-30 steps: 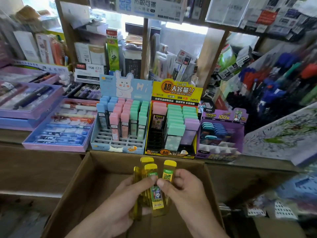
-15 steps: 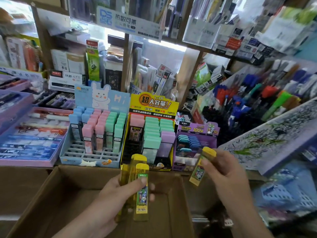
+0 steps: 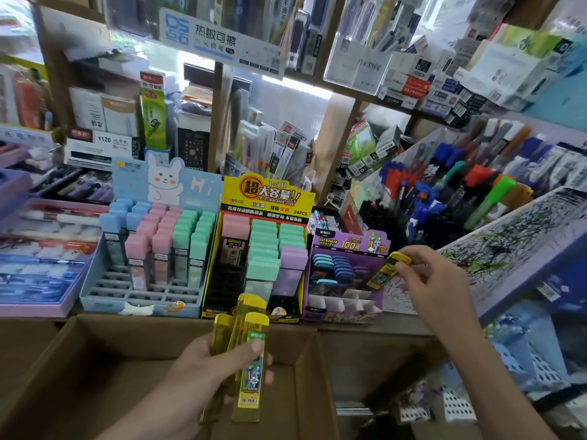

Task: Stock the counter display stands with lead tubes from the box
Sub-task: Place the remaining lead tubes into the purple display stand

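My left hand (image 3: 206, 366) grips a bunch of yellow lead tubes (image 3: 249, 360) upright over the open cardboard box (image 3: 95, 360). My right hand (image 3: 435, 281) pinches a single yellow lead tube (image 3: 386, 271) by its cap, tilted, just right of the purple display stand (image 3: 346, 277). That stand holds blue-capped tubes at the back and has empty white slots in front. A yellow-and-black stand (image 3: 263, 249) with pink, green and purple tubes stands in the middle. To its left is a blue bunny stand (image 3: 149, 249) with blue, pink and green tubes.
Purple trays of pens (image 3: 41, 262) lie at the left. A slanted rack of markers and pens (image 3: 476, 192) and a scribbled test pad (image 3: 521, 236) stand at the right. Shelves crowded with stationery rise behind the counter.
My right hand took one tube from the bunch and carried it up and right to the purple stand. My left hand keeps the remaining tubes over the box.
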`<state>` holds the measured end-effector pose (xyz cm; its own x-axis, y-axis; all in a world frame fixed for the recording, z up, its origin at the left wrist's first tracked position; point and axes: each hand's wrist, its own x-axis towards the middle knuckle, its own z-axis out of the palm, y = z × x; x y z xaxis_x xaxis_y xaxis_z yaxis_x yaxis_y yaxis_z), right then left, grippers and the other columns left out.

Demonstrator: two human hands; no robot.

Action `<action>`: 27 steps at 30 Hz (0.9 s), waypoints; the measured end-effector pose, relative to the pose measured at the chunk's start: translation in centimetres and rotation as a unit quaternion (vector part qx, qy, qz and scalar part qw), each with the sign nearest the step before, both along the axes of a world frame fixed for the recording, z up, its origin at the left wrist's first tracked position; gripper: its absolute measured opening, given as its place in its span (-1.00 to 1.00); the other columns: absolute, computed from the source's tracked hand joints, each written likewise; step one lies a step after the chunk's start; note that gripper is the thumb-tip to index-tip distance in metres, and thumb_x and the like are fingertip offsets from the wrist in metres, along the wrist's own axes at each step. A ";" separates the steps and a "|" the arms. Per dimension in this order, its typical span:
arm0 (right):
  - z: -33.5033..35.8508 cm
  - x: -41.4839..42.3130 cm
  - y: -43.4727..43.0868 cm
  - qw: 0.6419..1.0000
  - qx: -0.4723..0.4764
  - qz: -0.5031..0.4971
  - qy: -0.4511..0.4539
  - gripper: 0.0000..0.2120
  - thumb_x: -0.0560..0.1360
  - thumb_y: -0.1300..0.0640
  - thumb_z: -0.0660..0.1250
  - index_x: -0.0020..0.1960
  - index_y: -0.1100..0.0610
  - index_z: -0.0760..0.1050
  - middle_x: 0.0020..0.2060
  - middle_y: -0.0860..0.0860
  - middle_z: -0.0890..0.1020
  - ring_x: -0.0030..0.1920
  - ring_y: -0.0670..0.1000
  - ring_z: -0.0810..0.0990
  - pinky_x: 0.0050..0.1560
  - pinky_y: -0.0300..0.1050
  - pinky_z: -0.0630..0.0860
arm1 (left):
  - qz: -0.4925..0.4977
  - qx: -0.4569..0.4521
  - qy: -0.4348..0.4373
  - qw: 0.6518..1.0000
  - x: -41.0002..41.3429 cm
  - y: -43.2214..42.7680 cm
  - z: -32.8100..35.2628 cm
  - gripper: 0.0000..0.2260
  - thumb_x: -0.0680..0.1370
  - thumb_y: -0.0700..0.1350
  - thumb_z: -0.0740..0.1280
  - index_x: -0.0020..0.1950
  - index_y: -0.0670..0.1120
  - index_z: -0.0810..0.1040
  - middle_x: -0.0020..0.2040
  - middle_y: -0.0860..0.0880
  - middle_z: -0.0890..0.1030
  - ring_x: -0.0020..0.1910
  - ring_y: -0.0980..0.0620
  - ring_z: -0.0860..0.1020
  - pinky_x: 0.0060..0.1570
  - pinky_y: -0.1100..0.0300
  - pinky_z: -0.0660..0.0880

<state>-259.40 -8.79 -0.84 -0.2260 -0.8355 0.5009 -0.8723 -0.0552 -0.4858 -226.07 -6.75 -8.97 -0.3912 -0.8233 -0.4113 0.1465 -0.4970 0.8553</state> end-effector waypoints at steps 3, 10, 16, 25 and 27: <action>-0.1 -0.1 -0.9 1.000 -0.013 0.006 0.012 -0.82 0.58 0.28 0.41 0.05 0.02 0.59 -0.20 -0.08 0.70 -0.24 -0.09 0.71 -0.23 -0.08 0.68 | -0.006 0.000 -0.005 1.000 0.1 0.0 0.3 -0.59 0.30 0.09 0.68 0.00 -0.14 0.75 0.01 -0.22 0.75 0.00 -0.22 0.74 0.26 -0.29 0.53; -1.4 0.1 -2.0 0.972 -0.021 -0.019 0.233 -0.83 0.50 0.25 0.51 0.07 0.14 0.65 -0.09 0.03 0.67 -0.26 0.07 0.62 -0.48 -0.17 0.43 | -0.013 -0.006 -0.011 1.000 0.1 0.0 0.6 -0.37 0.20 0.14 0.65 0.15 -0.18 0.67 0.02 -0.19 0.75 0.02 -0.21 0.74 0.26 -0.30 0.53; -2.0 0.6 -2.6 0.941 -0.033 -0.021 0.335 -0.88 0.43 0.28 0.57 -0.08 0.21 0.65 -0.20 0.05 0.59 -0.44 0.07 0.51 -0.60 -0.16 0.35 | -0.015 -0.006 -0.017 1.000 0.1 -0.4 0.2 -0.50 0.33 0.01 0.55 0.18 -0.24 0.64 -0.01 -0.22 0.75 -0.01 -0.21 0.74 0.11 -0.13 0.61; -2.3 2.2 -2.9 0.948 0.043 -0.068 0.309 -0.82 0.40 0.38 0.54 -0.15 0.23 0.55 -0.27 0.10 0.57 -0.57 0.13 0.45 -0.59 -0.14 0.36 | -0.009 -0.007 0.026 1.000 0.5 -0.5 0.0 -0.66 0.35 -0.11 0.57 0.05 -0.26 0.70 0.00 -0.33 0.72 -0.02 -0.28 0.73 -0.21 0.08 0.66; -2.2 2.4 -2.5 0.954 0.040 -0.075 0.287 -0.85 0.42 0.39 0.52 -0.13 0.24 0.57 -0.27 0.09 0.59 -0.55 0.15 0.47 -0.58 -0.15 0.33 | -0.007 -0.006 0.031 0.999 0.5 -0.5 0.1 -0.70 0.33 -0.11 0.58 -0.01 -0.23 0.73 0.00 -0.33 0.71 -0.02 -0.29 0.73 -0.21 0.07 0.66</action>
<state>-256.97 -11.30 -3.03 -0.0536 -0.8563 0.5136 -0.9910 0.1086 0.0778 -225.54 -7.29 -8.87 -0.4275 -0.8220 -0.3762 0.1922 -0.4893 0.8507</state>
